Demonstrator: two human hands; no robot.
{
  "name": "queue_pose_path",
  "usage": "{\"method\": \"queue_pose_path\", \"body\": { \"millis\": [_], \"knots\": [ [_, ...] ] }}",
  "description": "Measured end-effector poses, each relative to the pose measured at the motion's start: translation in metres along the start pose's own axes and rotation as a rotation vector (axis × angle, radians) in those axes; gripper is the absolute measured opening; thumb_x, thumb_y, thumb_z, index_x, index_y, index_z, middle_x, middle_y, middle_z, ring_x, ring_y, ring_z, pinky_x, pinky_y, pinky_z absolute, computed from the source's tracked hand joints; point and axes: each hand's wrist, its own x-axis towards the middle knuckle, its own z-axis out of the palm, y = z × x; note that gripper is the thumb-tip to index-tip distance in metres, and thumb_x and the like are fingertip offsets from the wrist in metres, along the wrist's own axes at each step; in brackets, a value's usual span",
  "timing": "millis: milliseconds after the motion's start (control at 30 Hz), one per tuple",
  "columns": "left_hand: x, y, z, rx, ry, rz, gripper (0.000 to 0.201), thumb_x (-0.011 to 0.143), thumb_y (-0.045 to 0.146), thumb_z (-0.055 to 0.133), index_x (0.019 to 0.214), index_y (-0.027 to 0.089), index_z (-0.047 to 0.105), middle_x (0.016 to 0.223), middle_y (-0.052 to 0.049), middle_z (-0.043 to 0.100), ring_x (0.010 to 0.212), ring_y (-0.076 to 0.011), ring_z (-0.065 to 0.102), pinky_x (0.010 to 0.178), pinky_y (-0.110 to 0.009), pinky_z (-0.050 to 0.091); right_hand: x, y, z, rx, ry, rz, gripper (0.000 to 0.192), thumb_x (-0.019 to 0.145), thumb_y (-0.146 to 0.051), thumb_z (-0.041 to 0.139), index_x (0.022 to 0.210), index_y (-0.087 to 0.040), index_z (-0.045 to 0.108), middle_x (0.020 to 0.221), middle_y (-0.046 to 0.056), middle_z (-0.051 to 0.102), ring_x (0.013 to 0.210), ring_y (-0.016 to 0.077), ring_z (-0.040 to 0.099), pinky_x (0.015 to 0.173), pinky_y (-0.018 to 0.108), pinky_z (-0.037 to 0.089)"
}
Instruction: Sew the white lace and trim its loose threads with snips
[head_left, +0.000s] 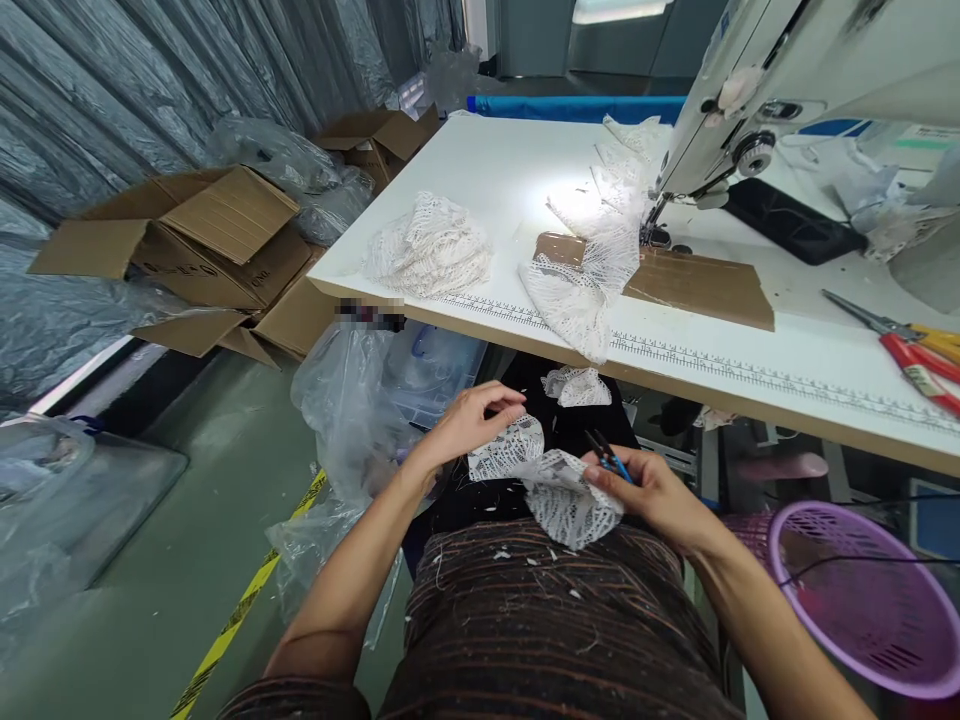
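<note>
Over my lap I hold a piece of white lace trim (547,478). My left hand (469,422) pinches its upper left end between thumb and fingers. My right hand (651,490) grips small blue-handled thread snips (609,458) and rests on the right side of the lace. Thread bits lie scattered on my dark striped garment (540,620). Another small lace piece (576,385) lies on dark cloth just beyond my hands.
A white sewing table (487,170) carries a lace pile (431,245), lace (592,270) draped over its edge, brown cardboard (697,285), red and yellow scissors (911,345) and a sewing machine (780,80). A purple basket (870,590) stands right, open cardboard boxes (202,250) and plastic bags (352,400) left.
</note>
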Motion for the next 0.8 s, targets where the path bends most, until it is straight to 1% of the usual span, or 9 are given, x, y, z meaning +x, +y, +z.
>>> {"method": "queue_pose_path", "body": {
  "millis": [67, 200, 267, 333, 433, 533, 600, 733, 800],
  "knots": [
    [0.007, -0.015, 0.003, 0.135, 0.065, -0.002, 0.029, 0.088, 0.039, 0.057, 0.103, 0.018, 0.069, 0.104, -0.008, 0.067, 0.097, -0.021, 0.062, 0.089, -0.033, 0.047, -0.003, 0.001, -0.011, -0.027, 0.081, -0.048, 0.039, 0.078, -0.055, 0.067, 0.077, -0.016, 0.065, 0.062, -0.002, 0.05, 0.055, 0.0109, 0.04, 0.051, 0.024, 0.034],
    [0.019, -0.037, 0.028, 0.247, 0.016, 0.003, 0.031, 0.081, 0.036, 0.066, 0.104, 0.016, 0.069, 0.11, -0.01, 0.062, 0.104, -0.0239, 0.06, 0.094, -0.035, 0.045, -0.003, -0.002, -0.022, -0.095, 0.246, -0.17, 0.031, 0.08, -0.05, 0.067, 0.078, -0.019, 0.065, 0.065, -0.002, 0.05, 0.057, 0.0117, 0.04, 0.052, 0.024, 0.034],
    [0.021, -0.041, 0.04, 0.275, 0.011, -0.002, 0.024, 0.078, 0.031, 0.069, 0.097, 0.016, 0.071, 0.109, -0.01, 0.061, 0.106, -0.0248, 0.058, 0.096, -0.037, 0.043, 0.001, -0.002, -0.022, -0.128, 0.314, -0.22, 0.029, 0.081, -0.048, 0.066, 0.079, -0.019, 0.064, 0.066, -0.002, 0.05, 0.058, 0.012, 0.04, 0.053, 0.024, 0.034],
    [0.019, -0.039, 0.044, 0.224, 0.0, 0.011, 0.012, 0.076, 0.026, 0.069, 0.084, 0.016, 0.071, 0.108, -0.009, 0.062, 0.105, -0.0244, 0.058, 0.096, -0.037, 0.042, 0.007, 0.0, -0.02, -0.148, 0.368, -0.256, 0.029, 0.082, -0.048, 0.064, 0.079, -0.019, 0.063, 0.064, -0.003, 0.048, 0.057, 0.0122, 0.04, 0.052, 0.024, 0.034],
    [0.008, -0.025, 0.036, -0.081, -0.095, 0.029, 0.011, 0.077, 0.025, 0.067, 0.075, 0.015, 0.065, 0.101, -0.008, 0.066, 0.093, -0.0192, 0.062, 0.085, -0.031, 0.046, 0.022, 0.007, -0.013, -0.158, 0.413, -0.279, 0.03, 0.083, -0.049, 0.063, 0.081, -0.02, 0.061, 0.06, -0.004, 0.045, 0.053, 0.0114, 0.037, 0.048, 0.023, 0.031],
    [-0.007, -0.001, 0.021, -0.431, -0.25, -0.035, 0.022, 0.079, 0.034, 0.066, 0.079, 0.013, 0.06, 0.082, -0.005, 0.067, 0.07, -0.0118, 0.06, 0.065, -0.023, 0.045, 0.042, 0.014, 0.003, -0.077, 0.377, -0.284, 0.033, 0.081, -0.052, 0.064, 0.08, -0.019, 0.059, 0.059, -0.006, 0.042, 0.051, 0.0101, 0.034, 0.047, 0.023, 0.028],
    [-0.013, 0.014, 0.013, -0.551, -0.284, -0.087, 0.028, 0.078, 0.039, 0.068, 0.081, 0.013, 0.058, 0.072, -0.001, 0.063, 0.06, -0.0081, 0.054, 0.057, -0.019, 0.039, 0.054, 0.017, 0.018, 0.088, 0.286, -0.247, 0.037, 0.076, -0.053, 0.068, 0.079, -0.018, 0.059, 0.059, -0.006, 0.042, 0.051, 0.0093, 0.033, 0.048, 0.022, 0.028],
    [-0.01, 0.025, 0.01, -0.585, -0.049, -0.142, 0.032, 0.075, 0.041, 0.071, 0.08, 0.013, 0.056, 0.07, 0.0, 0.06, 0.059, -0.0071, 0.052, 0.056, -0.019, 0.038, 0.064, 0.017, 0.041, 0.392, 0.066, -0.11, 0.039, 0.068, -0.053, 0.075, 0.077, -0.018, 0.06, 0.058, -0.006, 0.046, 0.048, 0.0077, 0.033, 0.045, 0.021, 0.027],
    [-0.005, 0.021, 0.009, -0.512, 0.062, -0.144, 0.03, 0.076, 0.04, 0.07, 0.08, 0.013, 0.058, 0.073, -0.001, 0.061, 0.063, -0.0087, 0.054, 0.059, -0.02, 0.041, 0.064, 0.014, 0.045, 0.444, 0.027, -0.064, 0.038, 0.066, -0.052, 0.076, 0.074, -0.017, 0.061, 0.054, -0.007, 0.043, 0.044, 0.0064, 0.029, 0.042, 0.021, 0.023]
  ]
}}
